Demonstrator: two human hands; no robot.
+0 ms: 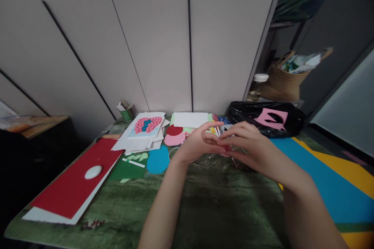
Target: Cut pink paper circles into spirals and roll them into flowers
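Note:
My left hand [196,144] and my right hand [251,144] meet above the middle of the table, fingertips against each other. The left index finger points out while its other fingers curl in. Right fingers bend over toward the left ones in a pinch. A small pink piece [224,151] shows between and just under the fingertips; its kind is mostly hidden. Behind the hands, white and yellow sticks [216,130] are partly covered. To the left lie a pink paper shape [174,139], a dark red paper circle [174,130] and a tape roll [173,153].
Left are a red sheet [78,179] with a white oval object [93,172], a picture of pink and blue balls [147,125], green paper [128,170] and a blue shape [157,160]. Right are a black bag [242,111], pink cut-out [267,118] and blue sheet [321,183].

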